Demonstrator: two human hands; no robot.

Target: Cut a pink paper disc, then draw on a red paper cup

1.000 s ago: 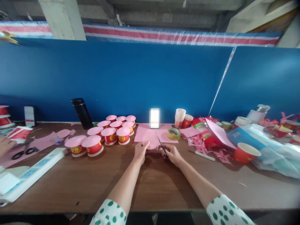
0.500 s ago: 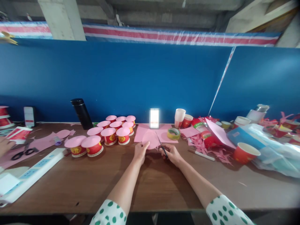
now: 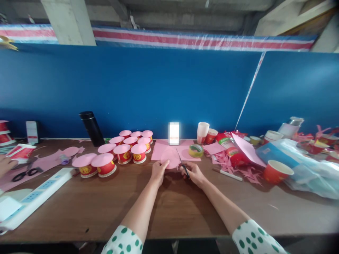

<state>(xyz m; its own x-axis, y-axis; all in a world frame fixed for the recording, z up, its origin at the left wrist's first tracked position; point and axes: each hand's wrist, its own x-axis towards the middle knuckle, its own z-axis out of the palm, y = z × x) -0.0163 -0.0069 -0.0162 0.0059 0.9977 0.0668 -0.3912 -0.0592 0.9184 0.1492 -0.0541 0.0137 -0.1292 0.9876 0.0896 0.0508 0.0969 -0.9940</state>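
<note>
Between thumb and fingers, my left hand (image 3: 159,171) pinches a pink paper circle (image 3: 170,157) by its lower left edge. My right hand (image 3: 194,173) is closed around a pair of scissors (image 3: 183,164), their blades pointing up and left beside the circle's right edge. Whether the blades touch the paper I cannot tell. Behind both hands lies a pink paper sheet (image 3: 158,148), with a roll of tape (image 3: 196,151) on its right part. To the left stand several upturned red paper cups (image 3: 123,157) topped with pink paper discs.
A power strip (image 3: 39,197) and a black bottle (image 3: 91,128) are on the left. Another person's hand (image 3: 5,165) is at the far left near black-handled scissors (image 3: 23,175). Rightward are a white marker (image 3: 231,175), a red cup (image 3: 277,172) and a plastic bag (image 3: 315,173).
</note>
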